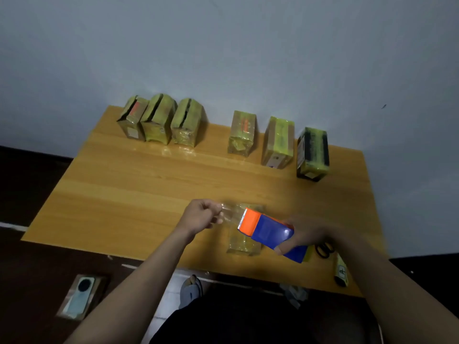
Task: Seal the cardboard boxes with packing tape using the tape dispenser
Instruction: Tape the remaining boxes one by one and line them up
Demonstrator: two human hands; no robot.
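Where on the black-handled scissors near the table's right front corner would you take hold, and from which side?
Take the scissors by the black handle loops, coming from above: they seem to lie flat, partly hidden behind the right hand holding the tape dispenser, so only the loops show.

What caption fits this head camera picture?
Left hand pulls clear tape from the blue-and-orange dispenser in the right hand, above a box.

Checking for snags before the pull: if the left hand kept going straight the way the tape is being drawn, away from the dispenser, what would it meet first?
Probably nothing: the left hand, pinching the clear tape, heads leftward from the dispenser over bare table. Depth is uncertain.
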